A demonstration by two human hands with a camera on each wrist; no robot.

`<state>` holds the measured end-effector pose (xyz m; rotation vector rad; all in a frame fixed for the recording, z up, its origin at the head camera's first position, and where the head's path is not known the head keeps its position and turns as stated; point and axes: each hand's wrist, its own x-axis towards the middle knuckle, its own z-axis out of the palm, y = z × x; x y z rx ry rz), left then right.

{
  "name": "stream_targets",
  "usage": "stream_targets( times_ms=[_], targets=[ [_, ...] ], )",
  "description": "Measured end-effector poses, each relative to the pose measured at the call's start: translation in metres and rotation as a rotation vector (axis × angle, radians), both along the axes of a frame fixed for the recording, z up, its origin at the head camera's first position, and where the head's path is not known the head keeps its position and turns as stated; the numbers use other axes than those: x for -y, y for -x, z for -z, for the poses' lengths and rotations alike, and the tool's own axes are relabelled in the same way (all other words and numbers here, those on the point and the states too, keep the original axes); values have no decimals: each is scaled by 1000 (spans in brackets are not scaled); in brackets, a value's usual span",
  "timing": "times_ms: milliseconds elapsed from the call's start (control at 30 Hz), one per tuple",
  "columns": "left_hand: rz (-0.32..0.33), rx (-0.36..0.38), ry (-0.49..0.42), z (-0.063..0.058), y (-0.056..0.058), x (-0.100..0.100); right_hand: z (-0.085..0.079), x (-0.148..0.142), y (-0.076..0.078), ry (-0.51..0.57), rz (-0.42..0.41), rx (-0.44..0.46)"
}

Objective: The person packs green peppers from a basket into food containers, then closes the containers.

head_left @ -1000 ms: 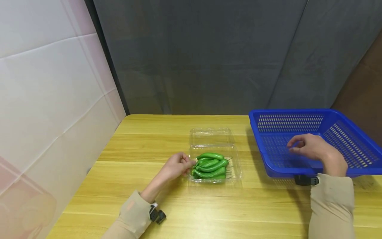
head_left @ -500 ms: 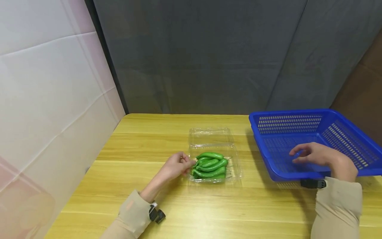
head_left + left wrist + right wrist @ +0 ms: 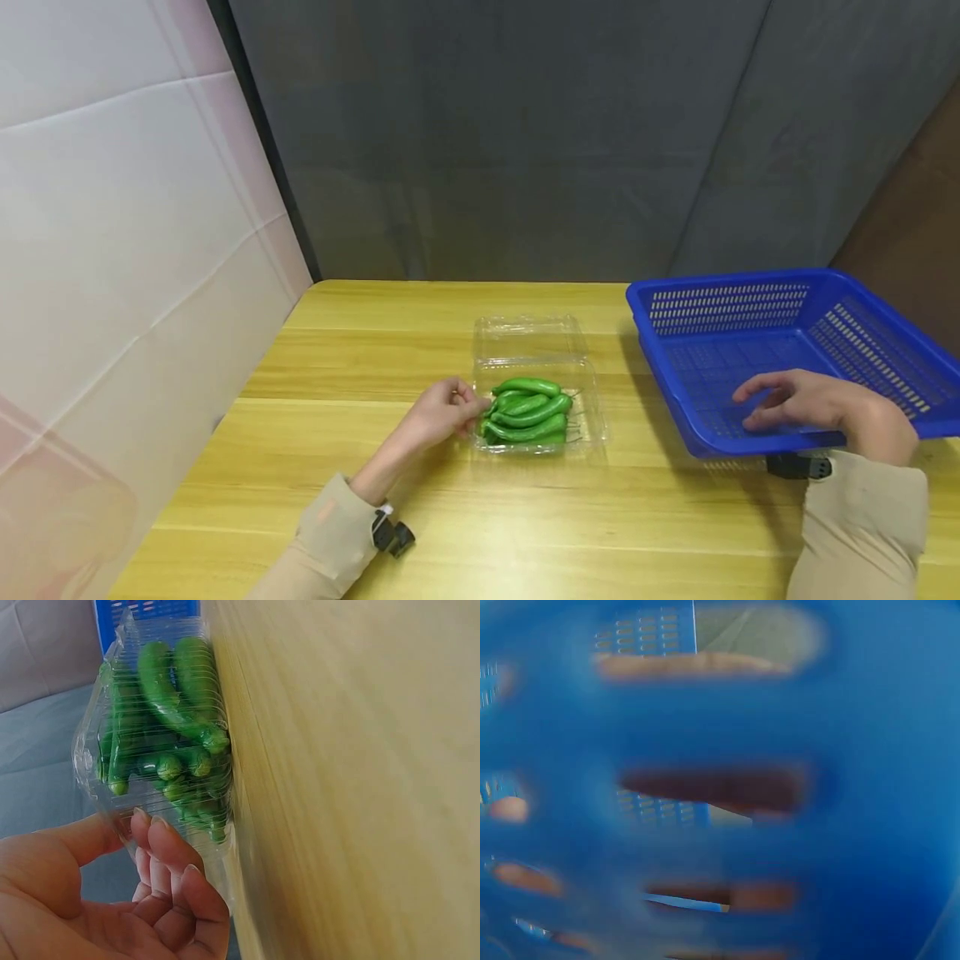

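A clear plastic clamshell box (image 3: 588,383) lies on the table with its lid folded back, away from the person. Several green chili peppers (image 3: 525,408) lie heaped in its base, thin stems pointing right. At the box's left edge, my left hand (image 3: 442,412) pinches the rim between thumb and fingertips; the left wrist view shows the thumb (image 3: 90,836) against the plastic. My right hand (image 3: 817,404) reaches over the near rim of a blue slotted basket (image 3: 667,392), fingers loosely bent and holding nothing. Basket slots hide most of that hand in the right wrist view.
The wooden table (image 3: 360,333) carries the box in the middle and the basket at right. Behind it hangs a dark grey cloth (image 3: 487,142), and a pale sheet (image 3: 135,208) borders the left. The basket's near wall stands between the right wrist camera and the hand.
My right hand has moved right and nearer the person. The basket's near left corner has shifted slightly right the same way. The left hand, box and peppers stay as they were.
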<state>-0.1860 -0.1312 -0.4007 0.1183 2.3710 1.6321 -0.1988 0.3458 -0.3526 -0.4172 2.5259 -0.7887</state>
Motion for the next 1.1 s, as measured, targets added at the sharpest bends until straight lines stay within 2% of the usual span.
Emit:
stream_targets(
  times_ms=[100, 233, 367, 533, 900, 1100],
  targets=[
    [-1, 0, 2, 0, 0, 1, 2, 7, 2, 6, -5, -14],
    [-3, 4, -7, 1, 1, 1, 8, 21, 12, 72, -31, -69],
    [2, 5, -12, 2, 1, 1, 15, 36, 26, 104, -50, -214],
    [15, 8, -11, 2, 0, -1, 13, 51, 35, 58, 6, -344],
    [13, 2, -7, -1, 0, 0, -9, 60, 19, 54, -8, -430],
    [15, 3, -15, 0, 1, 1, -24, 80, 11, 82, -38, -483]
  ],
)
